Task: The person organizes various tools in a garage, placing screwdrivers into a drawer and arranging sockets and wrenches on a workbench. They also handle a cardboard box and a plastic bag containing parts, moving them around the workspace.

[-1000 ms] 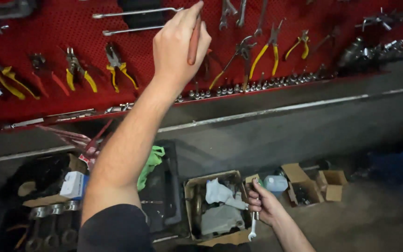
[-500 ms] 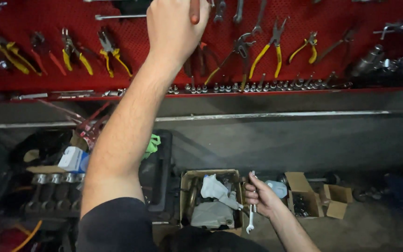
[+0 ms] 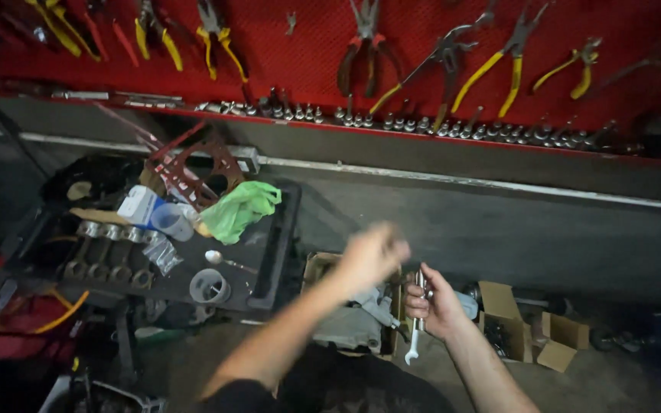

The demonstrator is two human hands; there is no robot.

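Two hands meet: right hand point(image 3: 434, 306) grips a wrench point(image 3: 415, 336); left hand point(image 3: 369, 256) blurred, grip unclear, above a box point(image 3: 319, 268).

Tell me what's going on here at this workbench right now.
A person stands facing a red pegboard hung with pliers. Their right hand grips a silver wrench pointing downward. The left hand, motion-blurred, is close beside it, and whether it holds anything cannot be told. Below them sits an open cardboard box, and a black tray to the left holds a green rag.
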